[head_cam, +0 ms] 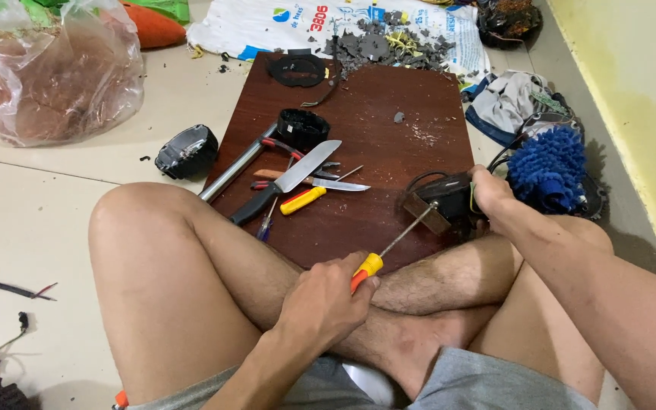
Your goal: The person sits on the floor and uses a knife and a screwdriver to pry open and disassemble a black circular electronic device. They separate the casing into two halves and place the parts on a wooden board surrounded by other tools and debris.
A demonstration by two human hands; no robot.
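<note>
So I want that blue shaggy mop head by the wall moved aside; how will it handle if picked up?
The blue mop head looks soft and floppy, so it would probably sag and weigh little. Its shaggy strands should not slip or roll. Dark cables run beside it and might snag or drag along.

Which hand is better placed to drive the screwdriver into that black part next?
Left, probably. The left hand already grips the screwdriver, tip at the black part. The right hand is steadying that part.
</note>
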